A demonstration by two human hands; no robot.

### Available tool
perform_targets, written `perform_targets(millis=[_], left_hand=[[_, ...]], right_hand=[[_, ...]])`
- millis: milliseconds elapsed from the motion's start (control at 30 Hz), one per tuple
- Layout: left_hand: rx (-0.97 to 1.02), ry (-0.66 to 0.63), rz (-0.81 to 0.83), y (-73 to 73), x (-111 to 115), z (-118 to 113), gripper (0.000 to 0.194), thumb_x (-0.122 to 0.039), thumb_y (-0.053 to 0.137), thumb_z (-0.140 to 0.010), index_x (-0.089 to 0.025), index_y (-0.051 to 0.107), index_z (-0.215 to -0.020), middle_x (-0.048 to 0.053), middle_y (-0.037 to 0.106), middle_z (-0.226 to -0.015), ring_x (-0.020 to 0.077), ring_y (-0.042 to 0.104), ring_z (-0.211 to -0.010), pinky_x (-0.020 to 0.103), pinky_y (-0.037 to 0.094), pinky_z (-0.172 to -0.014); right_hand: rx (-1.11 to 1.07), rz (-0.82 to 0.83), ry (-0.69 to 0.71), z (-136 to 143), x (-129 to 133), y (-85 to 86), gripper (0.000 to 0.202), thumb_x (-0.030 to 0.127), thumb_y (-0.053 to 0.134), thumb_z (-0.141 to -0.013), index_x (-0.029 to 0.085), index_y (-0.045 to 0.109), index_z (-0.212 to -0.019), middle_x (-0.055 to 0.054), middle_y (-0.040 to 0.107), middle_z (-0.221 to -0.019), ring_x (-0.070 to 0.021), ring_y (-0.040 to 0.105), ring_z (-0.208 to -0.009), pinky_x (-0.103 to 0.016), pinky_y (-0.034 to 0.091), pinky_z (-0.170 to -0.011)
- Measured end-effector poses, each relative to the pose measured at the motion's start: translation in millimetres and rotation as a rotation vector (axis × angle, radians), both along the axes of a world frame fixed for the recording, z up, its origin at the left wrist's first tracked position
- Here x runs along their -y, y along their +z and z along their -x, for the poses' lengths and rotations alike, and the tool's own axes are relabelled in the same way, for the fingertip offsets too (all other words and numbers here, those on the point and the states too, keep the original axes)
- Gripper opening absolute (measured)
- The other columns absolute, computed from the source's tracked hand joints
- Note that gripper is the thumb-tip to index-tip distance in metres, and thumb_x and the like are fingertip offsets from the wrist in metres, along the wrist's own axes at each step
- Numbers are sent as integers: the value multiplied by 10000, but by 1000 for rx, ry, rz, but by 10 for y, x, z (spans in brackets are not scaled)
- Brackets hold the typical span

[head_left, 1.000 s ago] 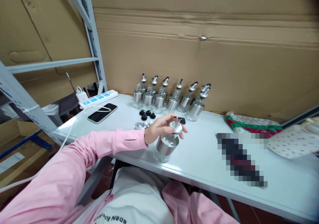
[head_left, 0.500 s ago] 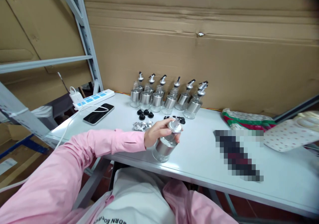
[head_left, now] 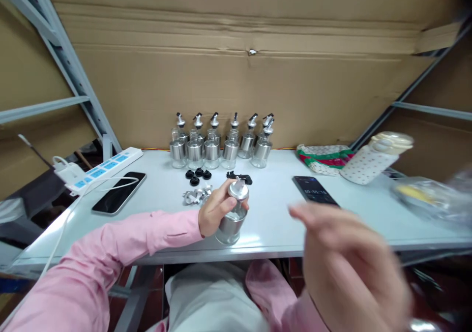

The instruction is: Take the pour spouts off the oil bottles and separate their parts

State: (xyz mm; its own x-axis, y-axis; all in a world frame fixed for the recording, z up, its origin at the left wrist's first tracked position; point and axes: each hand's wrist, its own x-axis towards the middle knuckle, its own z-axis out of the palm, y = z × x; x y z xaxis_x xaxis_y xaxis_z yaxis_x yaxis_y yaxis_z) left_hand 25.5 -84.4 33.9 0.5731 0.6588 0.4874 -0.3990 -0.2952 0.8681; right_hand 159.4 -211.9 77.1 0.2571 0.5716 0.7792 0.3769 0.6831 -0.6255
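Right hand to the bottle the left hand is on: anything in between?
Nothing visible stands between the right hand and the body of the bottle. At the neck, though, fingertips of the left hand show on the side facing the right hand. The phone with the lit screen lies farther back, off that line.

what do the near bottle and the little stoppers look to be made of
The bottle: clear, glossy body, probably glass since it's see-through, with a silvery band, likely brushed steel from its soft grey sheen. The stoppers: dark black, perhaps rubber or plastic; the look leaves it open.
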Motion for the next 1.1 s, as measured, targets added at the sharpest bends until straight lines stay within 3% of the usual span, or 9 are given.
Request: perform_targets(millis=[100,200,433,600,767,900,1100], left_hand=[[-41,79,-76,24,34,21,435,-528,440,-829,-145,489,-1030,39,564,-787,143,520,-717,266,412,-678],[-73,152,-115,40,55,24,445,-512,421,-843,-145,503,-1082,31,570,-817,139,515,-730,258,413,-691],[-58,191,-236,10,65,18,510,-531,408,-850,-136,507,-1157,66,616,-940,176,568,-843,274,435,-787],[-48,242,-282,-27,35,9,535,-542,396,-853,-135,498,-1185,77,628,-989,188,581,-898,278,437,-831],[-58,242,-320,-1,26,12,521,-529,389,-864,-134,511,-1180,73,637,-954,176,591,-849,264,447,-778],[-82,251,-295,18,79,28,550,-554,358,-865,-131,525,-1174,67,638,-890,161,586,-780,262,452,-753],[-116,284,-250,-60,77,56,548,-524,415,-848,-158,447,-1254,67,624,-979,167,587,-825,257,450,-777]], right_hand=[[103,199,78,81,-396,22,267,223,464,-876,245,518,-1136,-71,543,-1183,-212,503,-1116,-389,436,-923],[226,269,181,174,-592,-51,278,247,443,-895,222,499,-1166,-76,533,-1202,-184,512,-1093,-332,425,-927],[197,241,197,285,-584,-139,326,279,363,-928,214,444,-1237,-83,526,-1239,-188,495,-1146,-333,395,-967],[211,173,166,278,-651,-155,291,321,350,-930,218,506,-1153,-83,571,-1169,-203,528,-1098,-357,428,-926],[218,91,121,284,-719,-189,299,375,332,-931,211,532,-1081,-87,592,-1091,-203,550,-1024,-370,438,-896],[130,103,74,367,-743,-218,294,399,332,-927,201,525,-1027,-82,605,-1015,-189,568,-940,-362,453,-859],[-131,195,204,485,-764,-170,280,422,368,-912,204,496,-1031,-58,631,-971,-169,597,-921,-314,490,-806]])
